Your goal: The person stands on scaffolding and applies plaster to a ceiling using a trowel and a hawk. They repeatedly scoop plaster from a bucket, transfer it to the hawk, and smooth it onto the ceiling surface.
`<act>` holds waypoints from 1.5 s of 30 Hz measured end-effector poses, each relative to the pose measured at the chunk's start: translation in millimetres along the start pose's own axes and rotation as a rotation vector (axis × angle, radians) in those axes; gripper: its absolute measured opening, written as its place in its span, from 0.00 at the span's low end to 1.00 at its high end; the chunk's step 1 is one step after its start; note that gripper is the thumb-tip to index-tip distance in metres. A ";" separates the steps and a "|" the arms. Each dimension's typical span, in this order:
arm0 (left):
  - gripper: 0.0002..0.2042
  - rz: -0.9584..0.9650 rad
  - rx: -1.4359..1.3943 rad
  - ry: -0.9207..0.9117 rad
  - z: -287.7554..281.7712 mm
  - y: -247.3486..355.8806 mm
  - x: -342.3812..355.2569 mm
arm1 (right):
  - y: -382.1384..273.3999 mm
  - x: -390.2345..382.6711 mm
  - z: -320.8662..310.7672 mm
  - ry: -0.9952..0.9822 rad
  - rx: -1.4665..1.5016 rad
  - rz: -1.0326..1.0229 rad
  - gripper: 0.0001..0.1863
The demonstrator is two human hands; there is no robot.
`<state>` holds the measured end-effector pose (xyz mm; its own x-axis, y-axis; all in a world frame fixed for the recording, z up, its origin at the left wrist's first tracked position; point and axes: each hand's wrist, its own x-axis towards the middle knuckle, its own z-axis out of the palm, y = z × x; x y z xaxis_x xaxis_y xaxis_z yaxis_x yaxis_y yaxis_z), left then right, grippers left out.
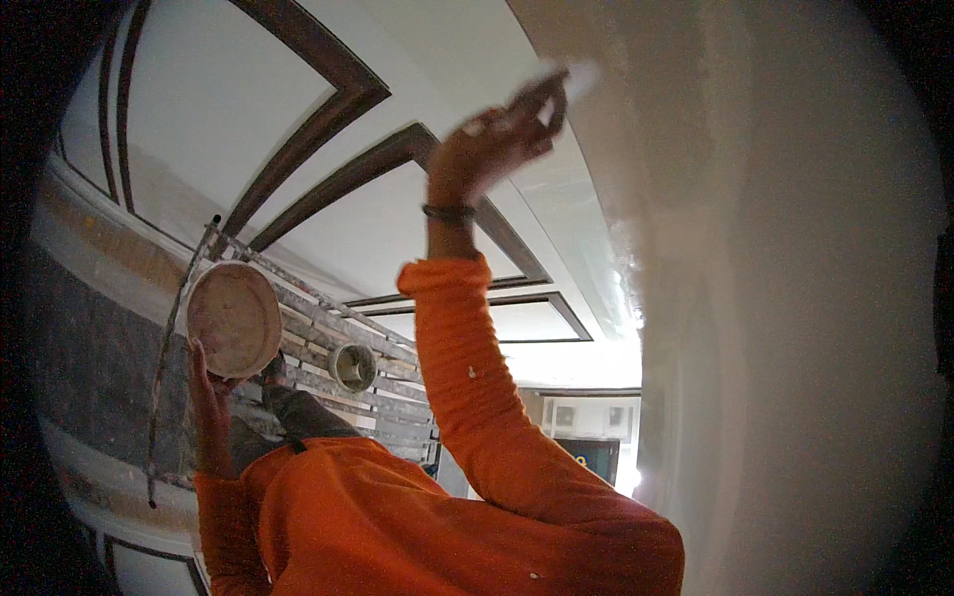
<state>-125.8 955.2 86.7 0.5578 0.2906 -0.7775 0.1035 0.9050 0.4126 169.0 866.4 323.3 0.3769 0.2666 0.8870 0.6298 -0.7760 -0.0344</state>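
My left hand point(209, 402) supports a round, shallow pan point(234, 318) from its near edge, with the fingers partly hidden behind it. The pan has a pale rim, and its inside looks pinkish brown and smeared. High up, my right hand point(502, 134) is raised beside the smooth, pale plaster surface point(755, 248). Its thumb and fingers pinch a small whitish piece point(584, 75), too smeared by motion to name. That piece is close to the plaster; whether it touches cannot be made out. A dark band circles the right wrist.
Below is a platform of spattered slats point(397, 402) with gaps between them. On it stands a small round bucket point(353, 367). A long thin rod point(169, 377) runs past the pan's left side. White panels carry dark brown trim point(338, 84). Bright light comes from a doorway area beyond.
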 end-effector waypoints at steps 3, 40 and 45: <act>0.39 -0.048 -0.007 -0.003 9.0 6.1 -9.9 | -30.3 10.3 12.9 -0.051 -0.017 -0.237 0.40; 0.38 0.105 0.028 -0.063 -27.9 -16.4 -49.1 | -57.0 -41.6 -43.1 -0.351 0.105 -0.269 0.36; 0.38 0.121 -0.038 -0.201 -90.4 -70.2 14.8 | 45.7 -51.2 -111.5 -0.064 -0.018 -0.418 0.28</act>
<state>-199.3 924.1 3.3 0.7174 0.3331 -0.6118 -0.0029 0.8797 0.4756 102.7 753.5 327.6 0.1334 0.5953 0.7924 0.7257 -0.6032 0.3310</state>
